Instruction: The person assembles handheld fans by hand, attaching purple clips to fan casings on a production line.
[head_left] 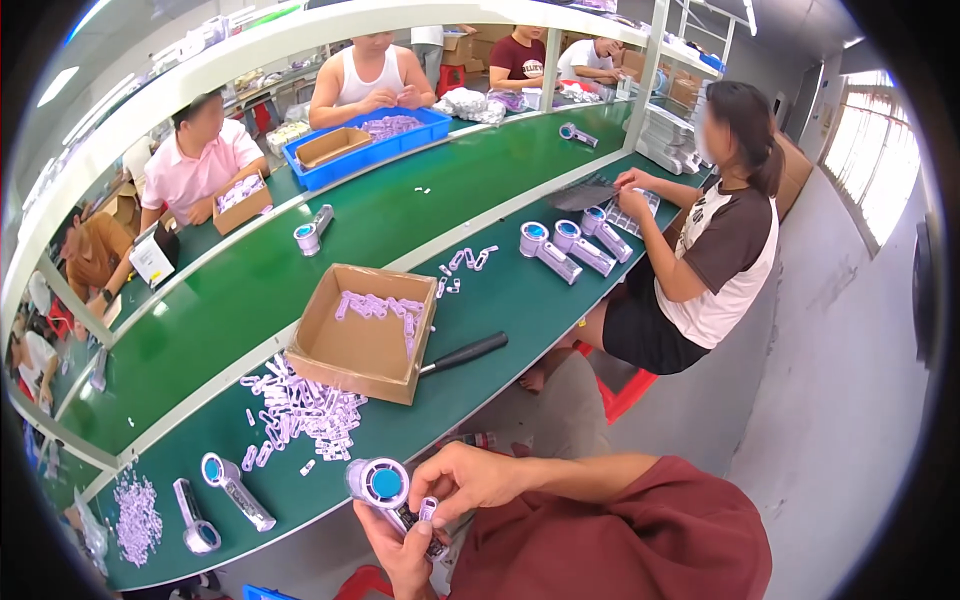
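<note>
My left hand (398,556) grips a silver-purple handheld fan (384,482) by its handle, its round head with the blue centre at the upper left. The fingers of my right hand (478,482) pinch a small lilac plastic piece (428,508) against the handle. Whether the piece is seated there cannot be made out. Left of my hands, on the green bench (300,490), lies a loose pile of similar lilac pieces (310,408). Two more fans lie farther left: one fan (236,490) faces up, and another fan (194,518) rests beside it.
A cardboard tray (345,370) holds lilac parts, with a black-handled tool (466,354) beside it. Tiny clear parts (137,512) form a heap at the far left. A green conveyor belt (400,215) runs behind. A co-worker (700,240) sits at the right near three fans (567,245).
</note>
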